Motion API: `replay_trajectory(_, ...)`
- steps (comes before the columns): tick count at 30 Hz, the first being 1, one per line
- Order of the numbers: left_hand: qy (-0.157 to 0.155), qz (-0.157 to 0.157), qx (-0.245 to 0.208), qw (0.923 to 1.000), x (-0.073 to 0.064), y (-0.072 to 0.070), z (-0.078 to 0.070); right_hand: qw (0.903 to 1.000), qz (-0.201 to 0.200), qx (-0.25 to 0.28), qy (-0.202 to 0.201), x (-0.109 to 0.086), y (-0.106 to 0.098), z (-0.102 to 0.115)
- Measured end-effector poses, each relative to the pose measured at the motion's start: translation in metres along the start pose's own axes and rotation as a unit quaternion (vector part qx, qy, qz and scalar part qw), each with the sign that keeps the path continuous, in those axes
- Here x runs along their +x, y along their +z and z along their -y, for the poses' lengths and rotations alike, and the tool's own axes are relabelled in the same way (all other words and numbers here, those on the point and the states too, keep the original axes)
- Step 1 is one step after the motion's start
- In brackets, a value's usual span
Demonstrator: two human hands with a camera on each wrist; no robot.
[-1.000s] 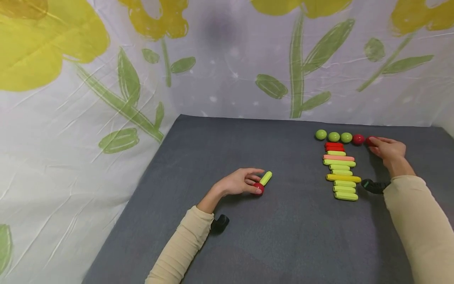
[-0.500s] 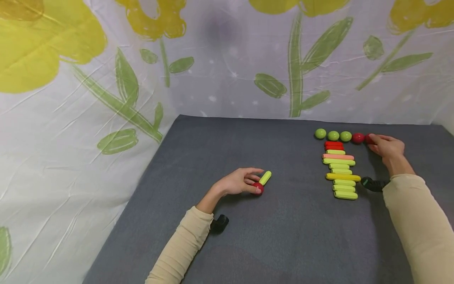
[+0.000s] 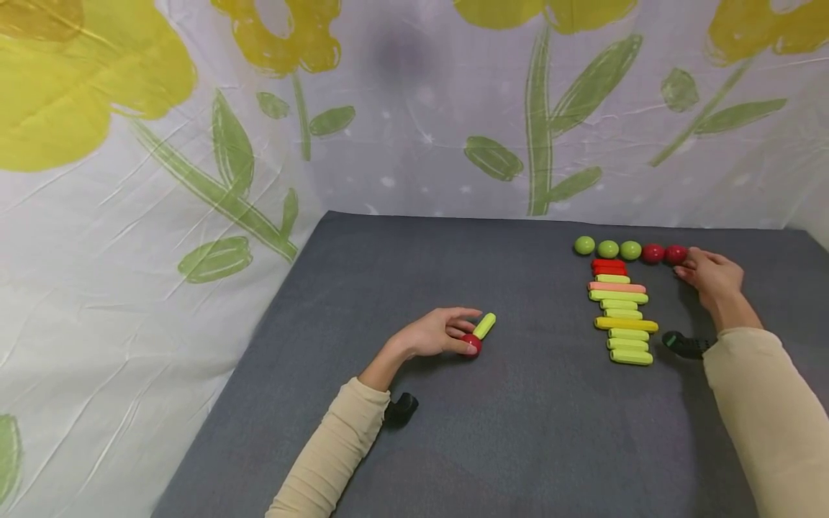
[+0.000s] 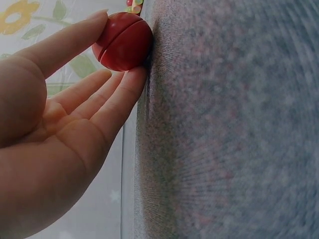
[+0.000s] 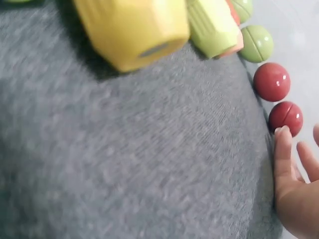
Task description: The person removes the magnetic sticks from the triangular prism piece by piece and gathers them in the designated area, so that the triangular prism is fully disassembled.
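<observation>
In the head view my left hand (image 3: 429, 333) pinches a red ball (image 3: 475, 342) between thumb and fingers, low over the dark table. The left wrist view shows a groove running round this ball (image 4: 124, 44). Just beyond it lies a short yellow-green ribbed stick (image 3: 484, 326). At the back right, my right hand (image 3: 714, 280) is beside the last red ball (image 3: 676, 254) of a row, fingers loose and spread. Seen from the right wrist, one fingertip is right at that ball (image 5: 286, 118), with nothing gripped.
Left of the end ball, the row continues with another red ball (image 3: 653, 253) and green balls (image 3: 607, 249). In front lies a column of sticks in red, pink, yellow-green and yellow (image 3: 627, 324). A flower-printed cloth (image 3: 414, 144) rises behind the table (image 3: 518, 432).
My right hand has loosened from the end red ball and drawn slightly right, leaving it in the row. My left hand keeps its place with its ball.
</observation>
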State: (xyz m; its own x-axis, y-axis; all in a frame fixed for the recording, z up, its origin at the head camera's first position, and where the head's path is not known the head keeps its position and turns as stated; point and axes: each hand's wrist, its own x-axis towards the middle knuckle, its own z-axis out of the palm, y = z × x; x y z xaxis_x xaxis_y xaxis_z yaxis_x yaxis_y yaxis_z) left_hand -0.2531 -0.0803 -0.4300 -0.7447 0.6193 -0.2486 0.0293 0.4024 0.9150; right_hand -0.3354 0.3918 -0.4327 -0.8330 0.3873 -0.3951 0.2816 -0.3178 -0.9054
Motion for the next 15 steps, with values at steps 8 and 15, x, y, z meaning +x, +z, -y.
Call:
replay_trajectory(8, -0.002, 0.003, -0.004, 1.0000, 0.000, 0.000, 0.000, 0.9980, 0.059, 0.021, 0.008, -0.004, -0.010, 0.002)
replay_trajectory(15, 0.001, 0.002, -0.002, 1.0000, 0.001, 0.000, 0.001, 0.9986, 0.048, -0.001, 0.025, -0.008, -0.012, 0.009)
